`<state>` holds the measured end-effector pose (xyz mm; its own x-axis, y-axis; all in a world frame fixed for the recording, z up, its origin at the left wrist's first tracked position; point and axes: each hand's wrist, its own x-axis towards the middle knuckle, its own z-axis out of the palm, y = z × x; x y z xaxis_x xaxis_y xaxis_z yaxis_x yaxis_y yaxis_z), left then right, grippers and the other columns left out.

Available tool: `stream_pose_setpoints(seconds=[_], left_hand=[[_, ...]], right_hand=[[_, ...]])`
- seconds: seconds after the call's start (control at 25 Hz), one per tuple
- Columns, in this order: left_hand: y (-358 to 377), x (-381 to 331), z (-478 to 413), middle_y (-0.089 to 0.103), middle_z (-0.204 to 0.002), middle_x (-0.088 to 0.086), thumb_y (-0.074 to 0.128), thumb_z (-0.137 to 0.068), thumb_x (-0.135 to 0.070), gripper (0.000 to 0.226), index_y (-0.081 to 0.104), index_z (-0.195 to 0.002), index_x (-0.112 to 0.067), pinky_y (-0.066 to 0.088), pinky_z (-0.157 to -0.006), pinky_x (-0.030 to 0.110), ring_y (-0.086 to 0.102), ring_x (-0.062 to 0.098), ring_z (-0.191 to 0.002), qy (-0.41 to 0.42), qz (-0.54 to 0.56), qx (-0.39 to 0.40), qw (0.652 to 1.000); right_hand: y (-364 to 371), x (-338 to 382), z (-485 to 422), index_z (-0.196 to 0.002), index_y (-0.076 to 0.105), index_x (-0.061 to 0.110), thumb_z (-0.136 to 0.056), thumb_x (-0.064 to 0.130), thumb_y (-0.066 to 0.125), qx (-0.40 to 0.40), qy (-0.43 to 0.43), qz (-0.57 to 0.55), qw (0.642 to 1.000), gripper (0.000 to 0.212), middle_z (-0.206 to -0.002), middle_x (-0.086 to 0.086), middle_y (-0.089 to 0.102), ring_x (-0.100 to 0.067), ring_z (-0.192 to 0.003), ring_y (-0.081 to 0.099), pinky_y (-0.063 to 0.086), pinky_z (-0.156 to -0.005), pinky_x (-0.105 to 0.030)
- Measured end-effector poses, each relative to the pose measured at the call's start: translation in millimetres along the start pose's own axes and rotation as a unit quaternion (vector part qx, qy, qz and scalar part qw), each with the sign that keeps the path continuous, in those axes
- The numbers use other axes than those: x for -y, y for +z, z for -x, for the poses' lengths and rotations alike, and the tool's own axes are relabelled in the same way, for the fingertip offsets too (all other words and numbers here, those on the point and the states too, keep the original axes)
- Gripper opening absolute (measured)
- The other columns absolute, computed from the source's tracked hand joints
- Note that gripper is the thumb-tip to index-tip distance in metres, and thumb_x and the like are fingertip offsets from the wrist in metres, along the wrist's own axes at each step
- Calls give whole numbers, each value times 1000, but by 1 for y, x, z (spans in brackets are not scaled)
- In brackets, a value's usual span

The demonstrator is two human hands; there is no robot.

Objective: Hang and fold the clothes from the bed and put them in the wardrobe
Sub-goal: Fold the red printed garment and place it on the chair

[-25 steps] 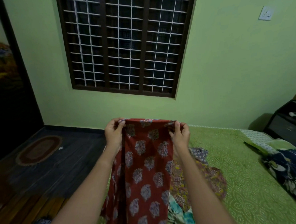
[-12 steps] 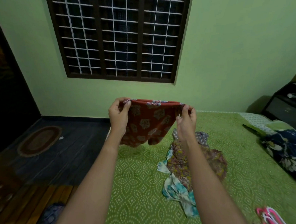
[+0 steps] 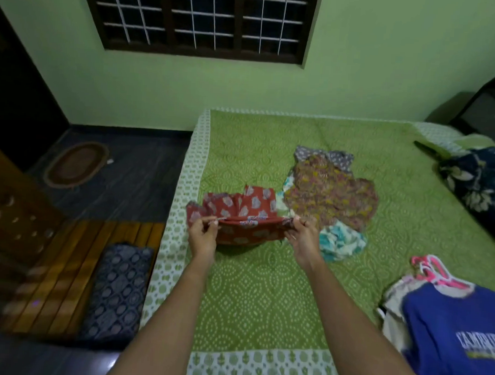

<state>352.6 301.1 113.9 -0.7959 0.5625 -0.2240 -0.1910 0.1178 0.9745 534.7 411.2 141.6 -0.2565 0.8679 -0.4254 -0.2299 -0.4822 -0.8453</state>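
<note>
A red garment with pale floral print [image 3: 246, 208] lies partly on the green bedspread [image 3: 258, 291], its far end bunched on the bed. My left hand [image 3: 203, 236] pinches the left end of its near edge. My right hand [image 3: 302, 238] pinches the right end, and the edge is stretched between them. Just right of it lies a heap of clothes [image 3: 330, 197] in brown, grey and teal prints. A blue T-shirt [image 3: 456, 336] on a pink hanger [image 3: 434, 273] lies at the bed's near right.
A dark blue floral cloth [image 3: 481, 182] sits at the bed's far right by a dark cabinet [image 3: 491, 114]. Left of the bed are a patterned mat [image 3: 117, 289], a wooden floor panel [image 3: 64, 275], an oval rug [image 3: 75, 164] and a wooden door or wardrobe edge [image 3: 7, 212].
Both hands have lowered the red garment from chest height in front of the window down onto the bed. The view has tilted downward with them.
</note>
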Motion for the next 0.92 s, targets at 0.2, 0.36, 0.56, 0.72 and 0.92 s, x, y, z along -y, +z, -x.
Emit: stream_pose_setpoints(seconds=[0.2, 0.36, 0.56, 0.72, 0.92], left_hand=[[-46, 64, 79, 52, -77, 2, 47, -93, 5, 19, 53, -81, -8, 45, -65, 18, 49, 11, -69, -39, 18, -21, 999], [-77, 117, 142, 53, -80, 2, 47, -93, 5, 25, 51, -76, -13, 47, -73, 21, 53, 11, -74, -97, 2, 6, 995], [-115, 173, 196, 64, -90, 10, 54, -86, 5, 18, 59, -79, -11, 48, -68, 18, 54, 20, -85, -207, -124, -10, 970], [-122, 185, 222, 63, -111, 13, 51, -94, -5, 17, 59, -109, -6, 52, -66, 21, 59, 21, -87, -327, -75, 16, 942], [-99, 167, 219, 48, -138, 14, 38, -100, -29, 45, 39, -137, -3, 34, -108, 35, 45, 27, -127, -328, 0, 78, 942]], right_hand=[[-55, -76, 67, -80, 49, 9, -98, 10, 45, -8, 49, 51, 997, 19, -83, -9, 59, -16, -77, 59, 48, -73, -24], [-105, -131, 123, -82, 49, 9, -98, 7, 44, -20, 73, 65, 995, 17, -89, -7, 61, -16, -85, 59, 48, -89, -29], [-151, -200, 159, -79, 54, 10, -89, 5, 52, -92, 170, 218, 957, 12, -79, -5, 58, -17, -75, 51, 42, -67, -28], [-161, -238, 184, -104, 54, 7, -99, 18, 41, -64, 290, 166, 940, 17, -93, -7, 60, -19, -86, 55, 45, -85, -33], [-121, -228, 176, -142, 29, -3, -103, 34, 28, 3, 279, 37, 960, 54, -148, -16, 33, -27, -140, 28, 20, -117, -38]])
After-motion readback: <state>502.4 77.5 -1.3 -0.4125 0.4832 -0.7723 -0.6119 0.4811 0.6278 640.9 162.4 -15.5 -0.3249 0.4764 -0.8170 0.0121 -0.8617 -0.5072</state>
